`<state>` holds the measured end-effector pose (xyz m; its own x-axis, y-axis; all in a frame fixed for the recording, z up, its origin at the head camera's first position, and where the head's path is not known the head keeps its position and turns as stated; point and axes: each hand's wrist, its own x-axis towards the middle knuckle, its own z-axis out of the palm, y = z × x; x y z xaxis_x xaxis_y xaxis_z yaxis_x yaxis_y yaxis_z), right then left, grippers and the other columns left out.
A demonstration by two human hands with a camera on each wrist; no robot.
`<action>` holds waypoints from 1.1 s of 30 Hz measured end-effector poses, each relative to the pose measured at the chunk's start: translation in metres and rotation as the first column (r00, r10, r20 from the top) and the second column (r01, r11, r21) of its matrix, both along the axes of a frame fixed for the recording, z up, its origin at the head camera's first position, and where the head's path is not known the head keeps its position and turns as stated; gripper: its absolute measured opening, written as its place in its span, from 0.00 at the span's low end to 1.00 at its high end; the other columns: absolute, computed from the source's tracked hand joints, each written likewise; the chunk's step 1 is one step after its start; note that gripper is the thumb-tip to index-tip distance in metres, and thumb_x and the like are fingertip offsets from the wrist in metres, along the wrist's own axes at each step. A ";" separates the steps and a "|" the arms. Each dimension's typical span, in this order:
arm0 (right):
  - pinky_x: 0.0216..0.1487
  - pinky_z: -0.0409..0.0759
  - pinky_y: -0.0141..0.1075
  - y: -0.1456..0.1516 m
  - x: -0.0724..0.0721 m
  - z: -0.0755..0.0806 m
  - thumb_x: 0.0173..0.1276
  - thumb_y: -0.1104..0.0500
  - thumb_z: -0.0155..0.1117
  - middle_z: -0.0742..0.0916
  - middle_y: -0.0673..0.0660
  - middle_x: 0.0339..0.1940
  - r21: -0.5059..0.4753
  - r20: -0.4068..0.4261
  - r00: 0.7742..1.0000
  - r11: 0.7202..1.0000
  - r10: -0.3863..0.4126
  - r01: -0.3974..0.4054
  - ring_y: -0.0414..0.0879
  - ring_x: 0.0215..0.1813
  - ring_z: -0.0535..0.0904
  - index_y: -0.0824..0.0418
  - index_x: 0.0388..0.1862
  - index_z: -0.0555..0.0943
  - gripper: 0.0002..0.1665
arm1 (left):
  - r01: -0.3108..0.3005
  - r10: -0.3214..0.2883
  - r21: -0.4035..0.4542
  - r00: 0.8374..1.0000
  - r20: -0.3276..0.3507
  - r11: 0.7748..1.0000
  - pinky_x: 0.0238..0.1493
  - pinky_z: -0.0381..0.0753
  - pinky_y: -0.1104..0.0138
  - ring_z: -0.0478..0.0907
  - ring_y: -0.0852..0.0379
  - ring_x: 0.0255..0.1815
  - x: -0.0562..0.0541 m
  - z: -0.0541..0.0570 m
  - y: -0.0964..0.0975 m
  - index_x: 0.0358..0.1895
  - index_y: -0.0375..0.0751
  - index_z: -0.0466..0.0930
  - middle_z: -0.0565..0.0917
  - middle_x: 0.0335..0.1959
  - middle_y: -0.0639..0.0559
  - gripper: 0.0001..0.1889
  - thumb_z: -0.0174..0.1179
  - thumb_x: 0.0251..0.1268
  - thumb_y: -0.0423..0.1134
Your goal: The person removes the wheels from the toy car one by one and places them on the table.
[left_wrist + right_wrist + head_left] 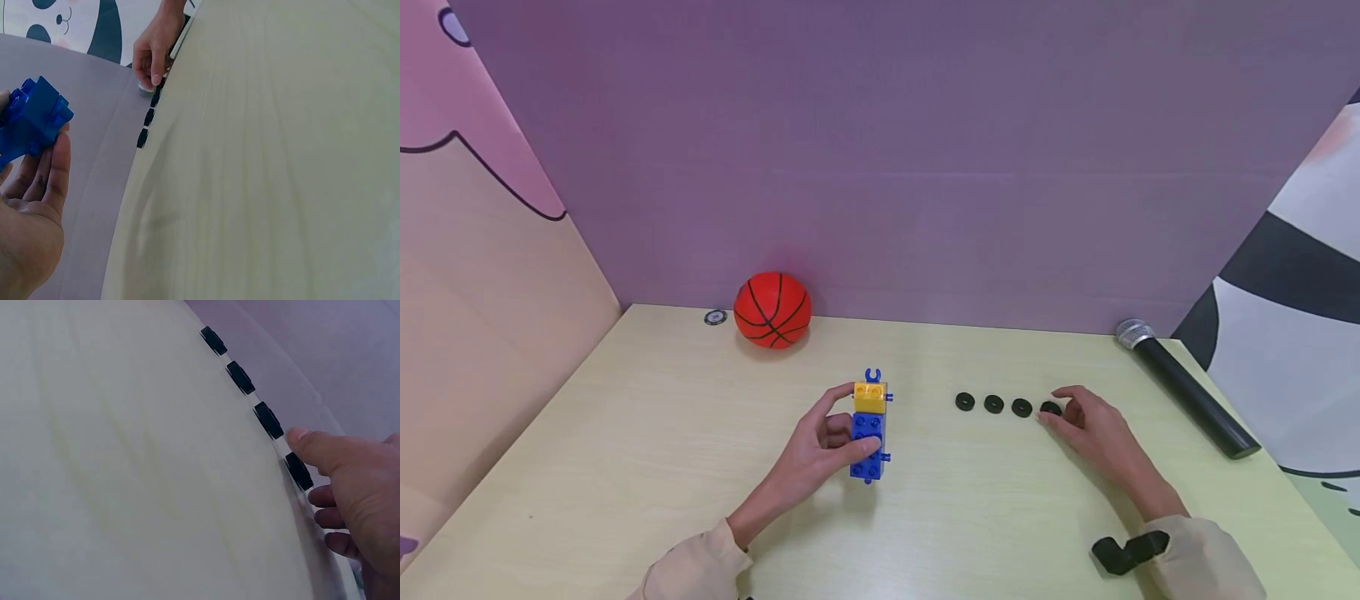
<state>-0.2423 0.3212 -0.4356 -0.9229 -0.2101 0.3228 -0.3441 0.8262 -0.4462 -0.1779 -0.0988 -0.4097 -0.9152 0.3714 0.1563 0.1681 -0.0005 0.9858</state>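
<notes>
My left hand point(808, 450) holds a stack of toy building blocks point(868, 446) upright above the table, thumb across its front. The stack is blue below with a yellow block point(870, 398) on top, blue pegs at the side and a blue clip at the upper end. In the left wrist view the blue part point(37, 115) shows close up. Several small black toy wheels point(993, 404) lie flat in a row to the right. At the rightmost wheel point(299, 472) is my right hand point(1097, 437), thumb and index finger spread on either side of it, other fingers bent.
A red toy basketball point(772, 310) sits at the table's back edge, beside a small round disc point(716, 317). On the right lies a black microphone point(1195, 396) with a silver head. A purple wall panel point(910, 192) rises behind the table.
</notes>
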 end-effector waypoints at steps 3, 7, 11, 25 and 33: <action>0.35 0.77 0.38 -0.001 0.003 0.003 0.68 0.59 0.75 0.79 0.49 0.27 -0.004 -0.032 0.999 1.000 -0.001 0.001 0.43 0.30 0.74 0.71 0.56 0.79 0.25 | 0.000 0.000 0.005 1.000 0.005 1.000 0.55 0.84 0.60 0.86 0.48 0.44 0.000 0.000 0.000 0.79 0.39 0.56 0.86 0.41 0.44 0.38 0.65 0.73 0.36; 0.32 0.75 0.35 -0.004 0.008 0.009 0.67 0.59 0.76 0.79 0.49 0.28 -0.010 -0.061 0.998 1.000 0.007 -0.007 0.42 0.31 0.74 0.71 0.56 0.79 0.24 | 0.003 -0.003 0.008 1.000 0.008 1.000 0.55 0.84 0.61 0.85 0.48 0.43 0.001 0.000 0.000 0.80 0.38 0.55 0.86 0.40 0.44 0.38 0.65 0.73 0.35; 0.32 0.75 0.34 -0.012 0.018 0.015 0.67 0.61 0.75 0.79 0.48 0.30 -0.041 -0.081 0.996 0.998 0.037 -0.041 0.41 0.33 0.75 0.69 0.57 0.80 0.23 | 0.013 -0.013 -0.008 1.000 0.015 1.000 0.56 0.83 0.62 0.84 0.49 0.42 0.001 0.000 0.000 0.81 0.37 0.55 0.84 0.39 0.46 0.39 0.65 0.73 0.36; 0.40 0.73 0.26 -0.071 0.060 0.040 0.54 0.69 0.79 0.78 0.44 0.35 -0.070 -0.344 0.897 0.945 0.277 -0.319 0.39 0.38 0.74 0.59 0.54 0.82 0.28 | 0.129 -0.128 -0.083 0.991 0.027 0.988 0.47 0.80 0.69 0.78 0.52 0.38 0.000 0.001 0.002 0.81 0.40 0.60 0.79 0.36 0.49 0.37 0.65 0.73 0.40; 0.43 0.77 0.26 -0.107 0.074 0.040 0.77 0.38 0.60 0.82 0.46 0.41 -0.045 -0.387 0.827 0.887 0.408 -0.459 0.39 0.44 0.77 0.60 0.56 0.82 0.27 | 0.260 -0.251 -0.151 0.965 0.078 0.954 0.52 0.84 0.65 0.82 0.53 0.42 0.001 0.003 0.006 0.80 0.43 0.63 0.81 0.41 0.48 0.34 0.64 0.75 0.40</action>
<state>-0.1685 0.2142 -0.3952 -0.5617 -0.4938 0.6638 -0.8089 0.4964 -0.3152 -0.1767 -0.0925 -0.4066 -0.7921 0.6097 0.0270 0.1265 0.1207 0.9846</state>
